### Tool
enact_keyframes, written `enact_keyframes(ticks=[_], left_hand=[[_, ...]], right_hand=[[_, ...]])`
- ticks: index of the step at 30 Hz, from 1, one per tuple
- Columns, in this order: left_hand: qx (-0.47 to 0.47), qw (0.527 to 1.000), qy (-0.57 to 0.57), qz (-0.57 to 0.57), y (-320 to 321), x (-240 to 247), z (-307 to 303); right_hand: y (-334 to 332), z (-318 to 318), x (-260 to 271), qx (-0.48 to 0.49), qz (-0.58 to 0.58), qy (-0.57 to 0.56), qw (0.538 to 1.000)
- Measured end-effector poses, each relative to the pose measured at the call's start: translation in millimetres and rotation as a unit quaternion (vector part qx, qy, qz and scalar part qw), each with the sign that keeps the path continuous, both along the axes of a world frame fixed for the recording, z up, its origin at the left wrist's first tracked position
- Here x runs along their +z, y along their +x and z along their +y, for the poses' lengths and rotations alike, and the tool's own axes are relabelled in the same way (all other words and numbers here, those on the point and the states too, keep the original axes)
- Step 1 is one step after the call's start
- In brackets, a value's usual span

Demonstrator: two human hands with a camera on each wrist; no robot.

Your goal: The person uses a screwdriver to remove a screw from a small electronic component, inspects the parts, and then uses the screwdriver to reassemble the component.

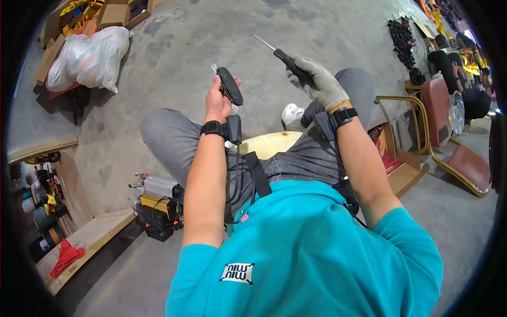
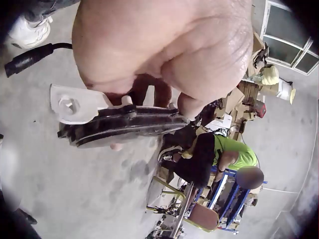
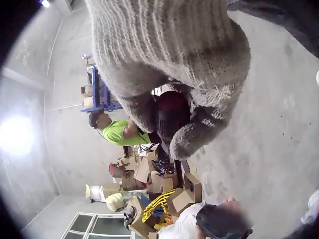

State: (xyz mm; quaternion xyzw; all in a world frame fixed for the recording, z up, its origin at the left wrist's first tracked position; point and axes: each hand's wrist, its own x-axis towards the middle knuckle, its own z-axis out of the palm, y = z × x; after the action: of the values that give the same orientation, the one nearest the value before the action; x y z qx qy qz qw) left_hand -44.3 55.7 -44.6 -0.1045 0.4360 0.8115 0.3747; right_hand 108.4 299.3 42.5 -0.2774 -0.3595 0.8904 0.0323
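My bare left hand (image 1: 221,91) grips a flat black oval part (image 1: 230,85) raised in front of me. In the left wrist view the black part (image 2: 122,127) has a white plastic tab (image 2: 75,103) at one end, and my fingers (image 2: 164,50) curl over it. My right hand (image 1: 316,80), in a grey knit glove, holds a screwdriver (image 1: 285,57) by its dark handle, the metal shaft pointing up and left, a short way right of the part. The right wrist view shows the gloved fingers (image 3: 199,129) wrapped round the dark red handle (image 3: 171,115).
I sit with grey-trousered knees over a concrete floor. A white plastic sack (image 1: 90,57) and cardboard boxes (image 1: 119,13) lie far left. A red-seated chair (image 1: 449,132) stands at right, an open box (image 1: 396,164) beside it. Electronic gear (image 1: 156,203) sits low left. A person in a green shirt (image 2: 229,152) sits in the distance.
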Motion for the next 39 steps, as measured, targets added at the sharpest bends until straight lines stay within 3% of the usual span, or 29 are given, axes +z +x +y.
enact_keyframes(ticks=[2, 12, 16, 19, 26, 30, 35, 39], left_hand=[[0.012, 1.000, -0.005, 0.009, 2.4, 5.7, -5.2], [0.012, 0.999, 0.042, -0.026, 33.4, 33.4, -22.7], [-0.007, 1.000, 0.022, -0.006, 56.3, 48.6, -20.6], [-0.005, 0.999, 0.029, 0.027, 67.0, 48.6, -18.7], [-0.034, 0.999, -0.010, 0.025, 69.4, 53.2, -18.1], [-0.076, 0.997, 0.023, 0.017, 72.0, 55.1, -19.3], [-0.130, 0.989, 0.063, 0.017, 69.7, 34.2, -18.4], [-0.185, 0.980, 0.070, 0.031, 73.8, 42.3, -14.9]], right_hand=[[-0.7, -2.3, 2.4, -0.003, 0.057, 0.009, 0.998], [-1.0, -4.0, 12.5, 0.078, 0.120, 0.018, 0.990], [-2.5, -25.4, 12.5, 0.098, 0.067, 0.086, 0.989], [-3.5, -41.4, 5.9, 0.132, -0.065, 0.206, 0.967], [-1.7, -66.0, 5.4, 0.265, -0.074, 0.284, 0.918], [-0.7, -81.1, 3.2, 0.284, -0.032, 0.284, 0.915], [-3.5, -76.8, 14.0, 0.283, -0.078, 0.309, 0.905], [-3.7, -72.9, 14.4, 0.215, -0.018, 0.258, 0.942]])
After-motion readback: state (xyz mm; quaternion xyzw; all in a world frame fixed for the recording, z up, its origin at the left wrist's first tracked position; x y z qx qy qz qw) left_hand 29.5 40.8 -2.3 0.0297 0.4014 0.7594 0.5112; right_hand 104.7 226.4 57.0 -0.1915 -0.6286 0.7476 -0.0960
